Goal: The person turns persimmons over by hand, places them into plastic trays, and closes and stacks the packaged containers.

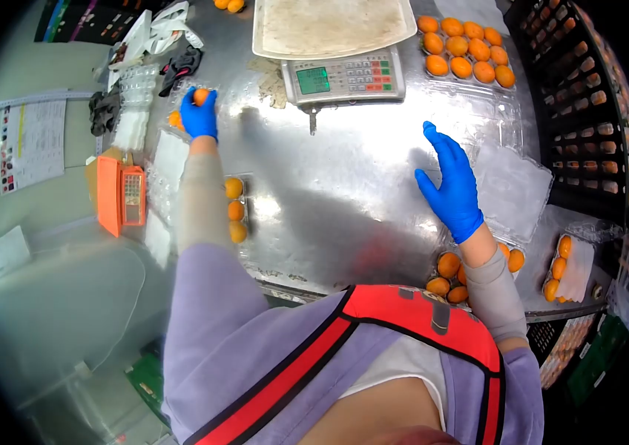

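My left hand [199,117], in a blue glove, has its fingers closed around a round orange-coloured fruit [201,96] at the left side of the metal table. Just beside it, another such fruit [175,120] lies at the table's left part, partly covered by the hand. My right hand [452,182], gloved in blue too, hovers over the right half of the table with fingers apart and nothing in them. Near its wrist sits a clear tray of orange fruits [449,264], partly hidden by my forearm. To its right lies a clear plastic tray with a white liner [511,185].
A weighing scale [344,78] stands at the back middle of the metal table [329,185]. A filled fruit tray [466,50] is to its right. Black crates [574,111] line the right edge. On the left are an orange calculator [122,189] and stacked clear trays [135,100].
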A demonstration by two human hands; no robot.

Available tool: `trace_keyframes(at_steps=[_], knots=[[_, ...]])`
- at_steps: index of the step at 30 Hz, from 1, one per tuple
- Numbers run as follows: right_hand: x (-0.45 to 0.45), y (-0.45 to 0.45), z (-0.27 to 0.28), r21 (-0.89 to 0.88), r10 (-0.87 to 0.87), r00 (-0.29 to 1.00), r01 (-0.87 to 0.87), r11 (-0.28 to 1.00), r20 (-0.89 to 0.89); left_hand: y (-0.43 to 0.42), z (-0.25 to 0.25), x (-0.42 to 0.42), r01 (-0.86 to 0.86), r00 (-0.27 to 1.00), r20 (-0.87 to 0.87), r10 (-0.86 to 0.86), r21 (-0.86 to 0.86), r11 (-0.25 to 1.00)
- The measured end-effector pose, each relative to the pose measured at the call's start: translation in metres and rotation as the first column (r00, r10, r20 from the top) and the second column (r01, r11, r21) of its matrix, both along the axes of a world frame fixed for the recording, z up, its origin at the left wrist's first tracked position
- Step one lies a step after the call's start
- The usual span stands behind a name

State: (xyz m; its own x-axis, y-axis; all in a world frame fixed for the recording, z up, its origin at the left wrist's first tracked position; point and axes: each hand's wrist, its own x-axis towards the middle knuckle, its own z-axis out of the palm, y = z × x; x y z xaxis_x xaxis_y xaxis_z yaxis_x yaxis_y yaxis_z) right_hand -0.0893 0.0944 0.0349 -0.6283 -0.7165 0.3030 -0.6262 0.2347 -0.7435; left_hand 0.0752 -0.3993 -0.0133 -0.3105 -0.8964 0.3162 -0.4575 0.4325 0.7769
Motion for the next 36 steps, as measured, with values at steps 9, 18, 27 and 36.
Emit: trace_keyframes(at_steps=[9,18,27,36], knots=[[0.003,0.007,-0.019,0.086,-0.019,0.999,0.016,0.996,0.033,-0.047,0.004,-0.010,-0.108,0.705,0.656,0.269,-0.275,0.955],[0.010,0.017,-0.022,0.155,-0.008,0.993,-0.011,0.988,0.120,-0.061,-0.019,-0.003,-0.053,0.644,0.734,0.215,-0.237,0.970],[-0.041,0.067,0.009,-0.166,-0.345,0.849,0.437,0.884,0.401,-0.002,0.002,-0.013,0.020,0.954,0.296,0.042,-0.202,0.979],[-0.007,0.224,-0.015,-0.163,-0.576,0.653,0.719,0.676,0.491,0.247,0.011,-0.019,0.466,0.870,-0.022,-0.492,0.361,0.808]])
